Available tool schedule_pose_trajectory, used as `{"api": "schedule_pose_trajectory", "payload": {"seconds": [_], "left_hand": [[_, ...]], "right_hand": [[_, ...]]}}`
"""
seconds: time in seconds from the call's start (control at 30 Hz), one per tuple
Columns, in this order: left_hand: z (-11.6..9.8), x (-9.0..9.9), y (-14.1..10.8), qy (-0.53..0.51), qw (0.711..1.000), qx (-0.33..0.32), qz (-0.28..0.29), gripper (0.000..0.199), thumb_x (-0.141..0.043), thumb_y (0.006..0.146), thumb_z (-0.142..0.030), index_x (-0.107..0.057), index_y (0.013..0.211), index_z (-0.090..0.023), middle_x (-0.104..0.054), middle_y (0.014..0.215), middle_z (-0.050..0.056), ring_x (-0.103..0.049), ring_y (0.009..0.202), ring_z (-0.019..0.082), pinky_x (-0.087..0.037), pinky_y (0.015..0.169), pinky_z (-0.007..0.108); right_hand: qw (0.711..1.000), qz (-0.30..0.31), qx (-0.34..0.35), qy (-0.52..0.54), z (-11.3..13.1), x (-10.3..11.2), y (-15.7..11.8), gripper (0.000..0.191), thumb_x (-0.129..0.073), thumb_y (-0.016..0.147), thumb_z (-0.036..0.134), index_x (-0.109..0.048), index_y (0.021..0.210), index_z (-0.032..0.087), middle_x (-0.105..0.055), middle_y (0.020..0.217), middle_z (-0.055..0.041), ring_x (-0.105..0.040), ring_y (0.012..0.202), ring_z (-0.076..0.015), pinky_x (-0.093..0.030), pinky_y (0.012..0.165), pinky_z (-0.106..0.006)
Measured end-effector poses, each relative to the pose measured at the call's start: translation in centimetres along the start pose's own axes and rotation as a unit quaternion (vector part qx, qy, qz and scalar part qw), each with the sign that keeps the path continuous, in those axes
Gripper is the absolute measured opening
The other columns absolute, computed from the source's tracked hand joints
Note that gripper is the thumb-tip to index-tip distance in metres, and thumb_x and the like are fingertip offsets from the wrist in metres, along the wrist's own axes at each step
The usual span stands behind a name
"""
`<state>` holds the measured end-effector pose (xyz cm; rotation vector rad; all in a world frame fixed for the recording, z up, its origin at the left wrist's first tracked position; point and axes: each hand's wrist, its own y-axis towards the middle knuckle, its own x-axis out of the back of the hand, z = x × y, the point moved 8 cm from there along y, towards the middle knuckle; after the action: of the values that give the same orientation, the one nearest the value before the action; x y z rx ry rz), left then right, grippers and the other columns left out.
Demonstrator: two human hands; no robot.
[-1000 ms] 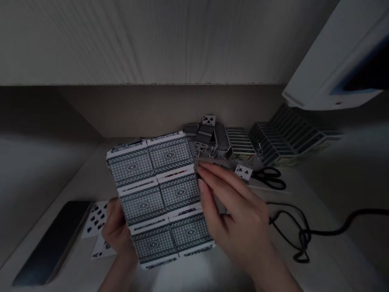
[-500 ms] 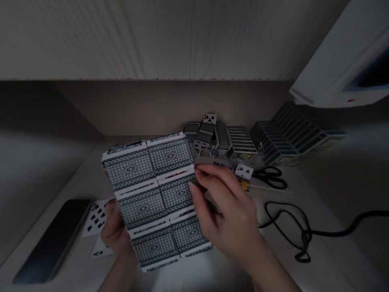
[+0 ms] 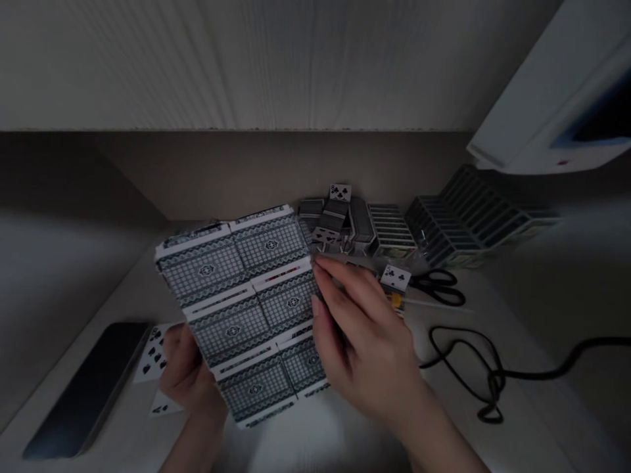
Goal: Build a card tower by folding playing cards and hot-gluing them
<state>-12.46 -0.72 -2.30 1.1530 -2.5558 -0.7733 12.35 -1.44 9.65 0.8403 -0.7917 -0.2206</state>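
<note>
A block built of playing cards [image 3: 231, 328], with patterned grey backs in two columns and three rows, is held up tilted above the table. My left hand [image 3: 185, 368] is closed at its left side, with the fingers partly hidden behind it. At the right edge, my right hand [image 3: 362, 322] has its fingertips against the block, thumb on the front face and bent fingers at the side. Loose cards [image 3: 150, 355] lie face up on the table behind my left hand.
A phone [image 3: 83, 394] lies at the left. Card stacks [image 3: 330, 220], folded card structures [image 3: 463, 217], black scissors [image 3: 438, 286] and a black cable [image 3: 532, 376] are at the back and right. A shelf [image 3: 236, 66] hangs overhead.
The card block has tilted slightly, its top edge shifting up and left. My right hand has moved a little with it along the right edge.
</note>
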Motion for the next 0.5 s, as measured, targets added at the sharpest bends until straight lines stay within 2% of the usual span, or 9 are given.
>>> {"api": "schedule_pose_trajectory", "payload": {"seconds": [0.17,0.37,0.5], "left_hand": [[-0.6,0.0,-0.1,-0.028,0.999,-0.031,-0.004,0.014,-0.075,0.061,-0.026,-0.065,0.053,-0.02,-0.053,0.059,-0.003,-0.048,0.065,0.015,-0.038,0.061,0.03],[-1.4,-0.4,0.2,-0.038,0.998,-0.04,-0.011,0.015,-0.074,0.061,-0.026,-0.065,0.051,-0.021,-0.053,0.059,-0.003,-0.048,0.065,0.016,-0.039,0.059,0.029],[-2.1,-0.7,0.4,-0.036,0.999,-0.037,-0.005,0.015,-0.074,0.062,-0.029,-0.065,0.051,-0.022,-0.044,0.051,-0.003,-0.047,0.063,0.017,-0.038,0.058,0.029]], "right_hand": [[0.997,0.003,0.035,-0.062,0.1,-0.3,-0.1,0.032,-0.054,0.089,0.01,-0.064,0.119,0.006,-0.069,0.118,-0.0153,-0.063,0.109,-0.0246,-0.057,0.096,-0.04],[0.985,0.007,0.029,-0.167,-1.0,0.9,0.1,0.031,-0.058,0.087,0.014,-0.068,0.116,0.019,-0.066,0.123,-0.0131,-0.06,0.11,-0.0301,-0.056,0.089,-0.048],[0.988,-0.051,0.031,-0.142,-1.6,2.6,0.4,0.032,-0.059,0.083,0.008,-0.068,0.112,0.018,-0.068,0.116,-0.0136,-0.063,0.104,-0.0278,-0.056,0.086,-0.046]]}}
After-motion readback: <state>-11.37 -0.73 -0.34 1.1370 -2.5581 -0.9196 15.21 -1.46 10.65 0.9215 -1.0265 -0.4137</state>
